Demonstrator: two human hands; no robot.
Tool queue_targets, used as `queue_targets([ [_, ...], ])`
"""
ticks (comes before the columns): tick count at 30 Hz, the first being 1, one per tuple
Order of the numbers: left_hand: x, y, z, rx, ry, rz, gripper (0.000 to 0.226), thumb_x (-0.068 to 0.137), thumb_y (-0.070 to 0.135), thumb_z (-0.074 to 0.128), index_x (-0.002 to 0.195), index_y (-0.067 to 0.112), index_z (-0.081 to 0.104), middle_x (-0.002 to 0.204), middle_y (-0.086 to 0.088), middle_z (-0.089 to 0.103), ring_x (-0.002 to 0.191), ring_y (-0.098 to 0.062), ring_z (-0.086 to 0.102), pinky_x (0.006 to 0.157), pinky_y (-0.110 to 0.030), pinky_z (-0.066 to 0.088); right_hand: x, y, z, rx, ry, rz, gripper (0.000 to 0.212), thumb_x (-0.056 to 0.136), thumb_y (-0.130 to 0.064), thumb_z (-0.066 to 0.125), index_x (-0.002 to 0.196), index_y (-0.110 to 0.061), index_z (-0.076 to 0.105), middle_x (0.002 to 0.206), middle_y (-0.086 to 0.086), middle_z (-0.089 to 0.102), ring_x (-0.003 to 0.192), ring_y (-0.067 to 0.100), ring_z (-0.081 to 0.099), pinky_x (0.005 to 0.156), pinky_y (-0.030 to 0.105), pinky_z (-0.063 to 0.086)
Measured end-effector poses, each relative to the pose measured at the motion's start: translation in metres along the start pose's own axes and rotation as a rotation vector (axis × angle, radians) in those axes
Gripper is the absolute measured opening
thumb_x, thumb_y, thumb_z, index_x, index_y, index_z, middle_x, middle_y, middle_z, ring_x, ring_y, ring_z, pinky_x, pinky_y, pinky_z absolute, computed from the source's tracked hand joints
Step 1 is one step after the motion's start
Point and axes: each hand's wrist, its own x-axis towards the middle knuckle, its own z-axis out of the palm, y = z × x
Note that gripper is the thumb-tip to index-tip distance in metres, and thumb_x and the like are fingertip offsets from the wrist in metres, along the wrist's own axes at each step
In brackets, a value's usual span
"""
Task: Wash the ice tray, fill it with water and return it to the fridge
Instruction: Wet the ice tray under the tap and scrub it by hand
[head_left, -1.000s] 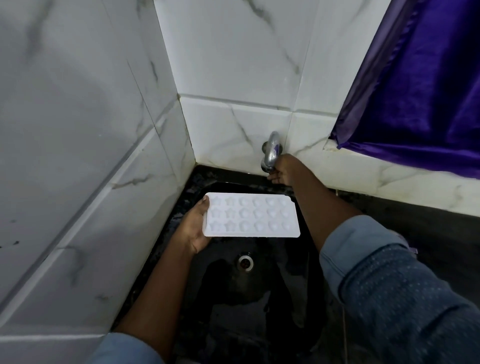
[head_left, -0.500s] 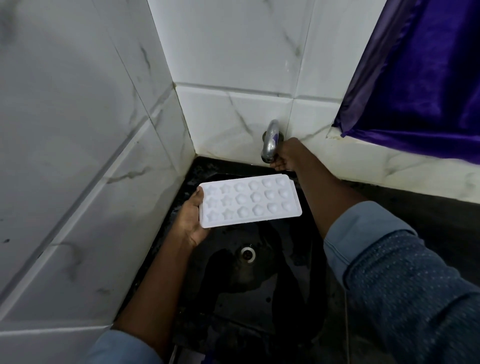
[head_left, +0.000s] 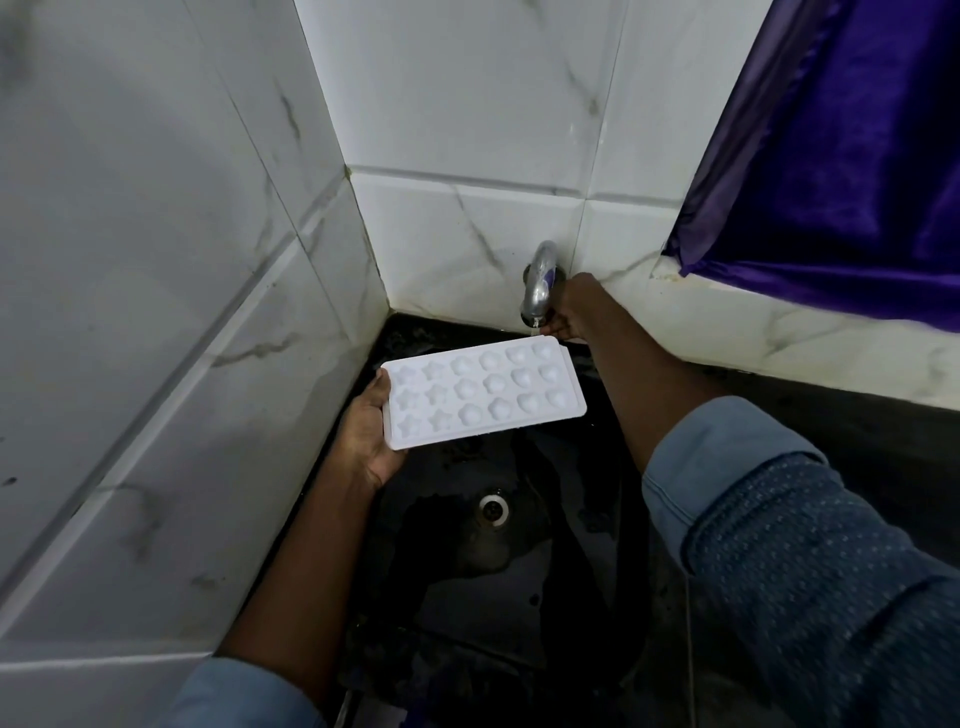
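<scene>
A white ice tray with star-shaped and round moulds hangs over the black sink, mould side up. My left hand grips its left short end from below. The tray's far right corner sits right under the chrome tap on the back wall. A thin stream of water falls from the spout onto that corner. My right hand is closed around the tap's handle on the right side of the spout; the handle itself is hidden by my fingers.
The sink's drain lies below the tray. White marble-look tiled walls close in on the left and behind. A purple curtain hangs at the upper right above a tiled ledge. A dark countertop runs to the right.
My left hand has lifted the tray up and back, bringing its far right corner under the spout. Water now runs from the tap. My right hand has stayed at the tap.
</scene>
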Motion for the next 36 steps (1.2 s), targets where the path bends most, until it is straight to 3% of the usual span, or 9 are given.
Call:
queue_targets([
  [5, -0.001, 0.002, 0.0, 0.011, 0.015, 0.014, 0.049, 0.111, 0.043, 0.041, 0.118, 0.005, 0.071, 0.116, -0.018, 0.078, 0.096, -0.032, 0.079, 0.071, -0.045, 0.066, 0.001, -0.005, 0.0, -0.067, -0.049, 0.063, 0.027, 0.104, -0.019, 0.054, 0.084, -0.003, 0.06, 0.045, 0.005, 0.062, 0.055, 0.018, 0.06, 0.05, 0.027, 0.051],
  [8, -0.003, 0.001, 0.001, 0.003, 0.016, 0.013, 0.057, 0.111, 0.042, 0.04, 0.101, 0.007, 0.083, 0.106, -0.016, 0.08, 0.09, -0.03, 0.08, 0.069, -0.044, 0.066, 0.001, -0.005, 0.0, -0.079, -0.051, 0.071, 0.028, 0.104, -0.018, 0.055, 0.082, -0.003, 0.059, 0.044, 0.005, 0.062, 0.042, 0.017, 0.062, 0.045, 0.025, 0.052],
  [11, -0.001, 0.0, 0.0, 0.012, 0.034, 0.017, 0.057, 0.112, 0.042, 0.039, 0.1, 0.007, 0.083, 0.106, -0.016, 0.08, 0.091, -0.03, 0.08, 0.068, -0.044, 0.066, 0.0, -0.005, -0.001, -0.092, -0.04, 0.066, 0.024, 0.103, -0.018, 0.058, 0.084, -0.003, 0.061, 0.044, 0.004, 0.062, 0.052, 0.017, 0.063, 0.044, 0.024, 0.053],
  [16, 0.0, 0.0, 0.004, 0.031, -0.014, 0.02, 0.067, 0.113, 0.039, 0.036, 0.078, 0.014, 0.087, 0.097, -0.013, 0.082, 0.084, -0.028, 0.08, 0.068, -0.046, 0.066, 0.002, -0.002, -0.001, -0.072, -0.021, 0.041, 0.019, 0.098, -0.016, 0.066, 0.107, 0.001, 0.067, 0.071, 0.012, 0.069, 0.049, 0.019, 0.065, 0.038, 0.024, 0.052],
  [21, 0.009, -0.004, 0.004, 0.052, 0.029, -0.001, 0.058, 0.112, 0.042, 0.04, 0.095, 0.009, 0.085, 0.105, -0.015, 0.081, 0.09, -0.03, 0.08, 0.068, -0.047, 0.066, -0.007, 0.004, -0.01, -0.002, -0.043, -0.007, 0.019, 0.101, -0.02, 0.061, 0.103, -0.001, 0.063, 0.076, 0.012, 0.069, 0.064, 0.024, 0.067, 0.057, 0.032, 0.054],
  [24, 0.012, -0.008, 0.006, 0.056, 0.001, -0.024, 0.048, 0.111, 0.043, 0.042, 0.12, 0.006, 0.071, 0.117, -0.018, 0.078, 0.096, -0.032, 0.079, 0.074, -0.047, 0.065, -0.008, 0.006, -0.02, 0.052, -0.088, 0.008, 0.032, 0.101, -0.034, 0.061, 0.095, -0.003, 0.064, 0.089, 0.015, 0.07, 0.076, 0.027, 0.069, 0.066, 0.035, 0.055],
  [27, 0.018, -0.014, 0.008, 0.05, -0.022, -0.042, 0.049, 0.11, 0.044, 0.043, 0.125, 0.005, 0.067, 0.117, -0.019, 0.077, 0.1, -0.033, 0.078, 0.072, -0.048, 0.065, -0.009, 0.01, -0.031, 0.107, -0.045, 0.011, 0.047, 0.099, -0.05, 0.062, 0.107, -0.004, 0.062, 0.1, 0.013, 0.071, 0.081, 0.026, 0.071, 0.072, 0.034, 0.057],
  [33, 0.03, -0.023, 0.018, 0.067, -0.033, -0.077, 0.048, 0.11, 0.045, 0.043, 0.121, 0.006, 0.069, 0.115, -0.019, 0.078, 0.102, -0.036, 0.076, 0.087, -0.054, 0.06, -0.029, 0.05, -0.047, 0.093, 0.08, -0.051, 0.032, 0.103, -0.036, 0.059, 0.085, -0.01, 0.059, 0.088, 0.014, 0.066, 0.053, 0.017, 0.051, 0.049, 0.024, 0.035],
  [36, 0.033, -0.027, 0.024, 0.073, -0.034, -0.093, 0.049, 0.11, 0.045, 0.044, 0.12, 0.005, 0.07, 0.119, -0.02, 0.077, 0.109, -0.038, 0.072, 0.096, -0.057, 0.054, -0.043, 0.076, -0.053, 0.079, 0.158, -0.052, 0.033, 0.101, -0.035, 0.063, 0.084, -0.007, 0.064, 0.075, 0.011, 0.063, 0.05, 0.017, 0.047, 0.043, 0.02, 0.034],
])
